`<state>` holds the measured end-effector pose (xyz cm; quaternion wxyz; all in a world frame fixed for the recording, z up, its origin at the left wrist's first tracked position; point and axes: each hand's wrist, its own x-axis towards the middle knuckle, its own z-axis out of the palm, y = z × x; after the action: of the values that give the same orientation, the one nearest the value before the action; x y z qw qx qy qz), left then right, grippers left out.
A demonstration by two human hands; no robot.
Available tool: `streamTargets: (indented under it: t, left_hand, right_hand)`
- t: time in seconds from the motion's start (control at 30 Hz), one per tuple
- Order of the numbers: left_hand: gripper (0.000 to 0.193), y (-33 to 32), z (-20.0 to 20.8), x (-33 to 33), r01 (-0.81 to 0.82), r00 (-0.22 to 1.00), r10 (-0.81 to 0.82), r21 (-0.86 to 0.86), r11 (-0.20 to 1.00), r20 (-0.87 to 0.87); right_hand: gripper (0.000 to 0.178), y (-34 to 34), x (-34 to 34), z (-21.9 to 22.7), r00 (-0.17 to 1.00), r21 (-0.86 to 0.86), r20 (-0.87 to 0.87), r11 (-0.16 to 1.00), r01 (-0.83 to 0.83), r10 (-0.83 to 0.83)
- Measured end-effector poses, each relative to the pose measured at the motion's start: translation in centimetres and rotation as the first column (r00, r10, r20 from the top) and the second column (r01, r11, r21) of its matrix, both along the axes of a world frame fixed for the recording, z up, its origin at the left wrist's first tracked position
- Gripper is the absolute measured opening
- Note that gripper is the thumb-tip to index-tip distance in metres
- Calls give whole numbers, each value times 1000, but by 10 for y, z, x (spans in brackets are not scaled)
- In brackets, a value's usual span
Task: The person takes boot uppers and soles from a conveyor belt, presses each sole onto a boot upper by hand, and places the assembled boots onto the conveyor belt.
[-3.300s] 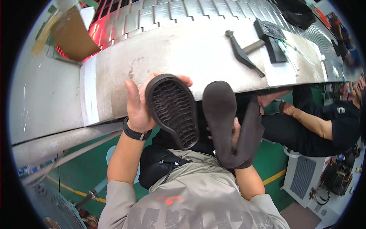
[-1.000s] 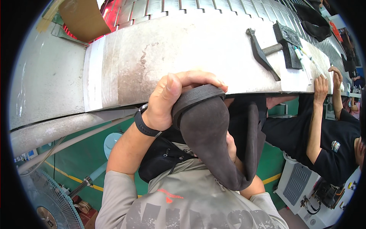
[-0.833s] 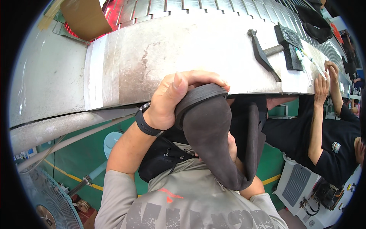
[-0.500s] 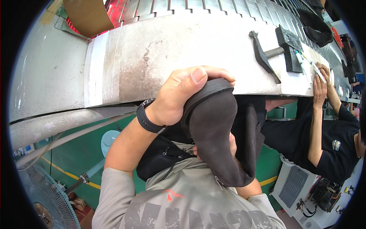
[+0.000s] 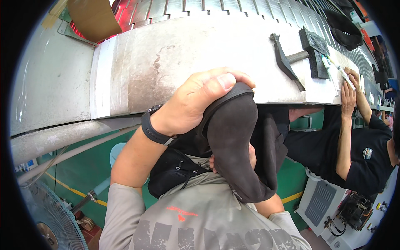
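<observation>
Sole and upper brought together, the dial centred on the dark boot [image 5: 234, 129], which is held before the person's torso, its toe toward 12 o'clock. At 11 o'clock the left hand [image 5: 193, 98] is clamped over the black sole [image 5: 238, 91] at the toe; at 5 o'clock the right hand [image 5: 252, 157] clasps the boot from behind — digits showing on both sides, palm hidden. The step appears to be sole-fitting; the next move likely calls for aligned rims and even pressure.
</observation>
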<state>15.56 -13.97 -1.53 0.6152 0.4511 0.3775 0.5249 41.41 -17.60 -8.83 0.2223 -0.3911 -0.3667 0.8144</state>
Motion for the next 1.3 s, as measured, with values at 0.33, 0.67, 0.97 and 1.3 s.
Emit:
streamTargets:
  t: [0.33,0.67,0.97,1.3]
  left_hand:
    - [52,13,38,-8,200,902,-189,-11,980,-389]
    - [59,-25,0,21,-253,949,277,164,954,-150]
    - [56,-19,5,12,-112,992,112,18,994,-50]
    - [53,-51,-20,47,-265,948,255,-31,964,-191]
  right_hand:
    - [66,2,-3,18,987,73,136,993,-96,85]
    - [57,7,8,13,973,-20,48,974,-225,226]
    - [46,-10,-9,36,917,-504,-358,863,-30,-177]
    - [39,-2,-13,42,887,-579,-391,815,-31,-244]
